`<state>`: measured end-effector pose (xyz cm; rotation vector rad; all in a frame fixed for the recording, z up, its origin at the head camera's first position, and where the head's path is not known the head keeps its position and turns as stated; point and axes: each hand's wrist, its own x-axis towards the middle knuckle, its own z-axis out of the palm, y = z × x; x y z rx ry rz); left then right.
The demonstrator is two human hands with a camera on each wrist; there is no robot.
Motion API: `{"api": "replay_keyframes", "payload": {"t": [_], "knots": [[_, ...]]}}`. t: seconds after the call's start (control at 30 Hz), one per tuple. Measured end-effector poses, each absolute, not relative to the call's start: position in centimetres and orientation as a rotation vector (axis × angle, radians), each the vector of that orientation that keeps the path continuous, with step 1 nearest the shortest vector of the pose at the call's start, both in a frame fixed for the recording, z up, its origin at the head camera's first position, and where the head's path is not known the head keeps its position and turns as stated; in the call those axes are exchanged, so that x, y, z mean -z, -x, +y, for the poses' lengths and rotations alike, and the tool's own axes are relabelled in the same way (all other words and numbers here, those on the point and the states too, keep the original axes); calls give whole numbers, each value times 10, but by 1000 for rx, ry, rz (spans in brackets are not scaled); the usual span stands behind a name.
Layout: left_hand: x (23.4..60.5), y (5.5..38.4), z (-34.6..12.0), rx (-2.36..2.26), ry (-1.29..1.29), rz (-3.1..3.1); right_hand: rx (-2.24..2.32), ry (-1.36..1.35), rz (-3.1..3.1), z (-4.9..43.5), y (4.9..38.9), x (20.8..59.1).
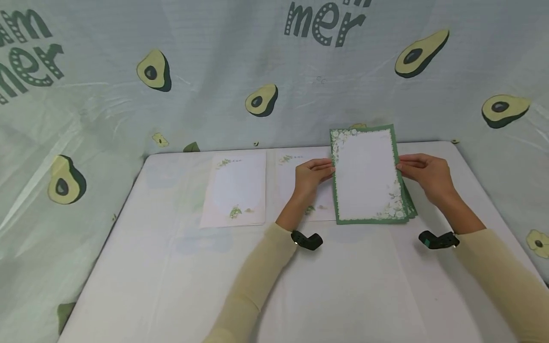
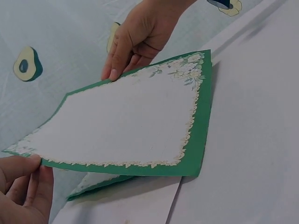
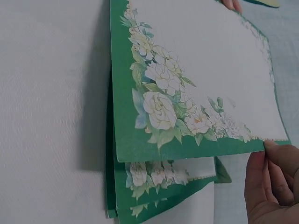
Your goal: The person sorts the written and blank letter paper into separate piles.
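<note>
Both hands hold up a sheet of green-bordered floral paper [image 1: 364, 176], raised over more sheets of the same kind. My left hand [image 1: 310, 176] pinches its left edge between thumb and fingers. On the opposite edge, the thumb and fingers of my right hand [image 1: 426, 174] pinch it too. In the left wrist view the sheet [image 2: 117, 121] bows slightly between the two hands. Below it in the right wrist view, several green-bordered sheets [image 3: 163, 186] lie in a loose, uneven stack. Partly behind the left hand is a pale pink sheet [image 1: 285, 176] with small leaf prints.
Another pale pink leaf-print stack [image 1: 238, 190] lies left of the hands on the white table [image 1: 343, 286]. A hanging cloth [image 1: 206, 57] with avocado prints stands behind the table and along its sides. Dark wrist cameras [image 1: 307, 240] sit at both cuffs.
</note>
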<state>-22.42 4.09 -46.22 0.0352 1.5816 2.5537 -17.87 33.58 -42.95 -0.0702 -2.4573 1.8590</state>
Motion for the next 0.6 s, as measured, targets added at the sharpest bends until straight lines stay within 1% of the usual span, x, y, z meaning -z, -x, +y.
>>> {"api": "replay_keyframes", "payload": {"t": [0.3,0.6], "knots": [[455,224,54,-2574,-13,1534,-1750,56,-2524,348,181,415],[457,224,61,-2603,-17,1535,-1681,95,-2573,351,182,411]]}}
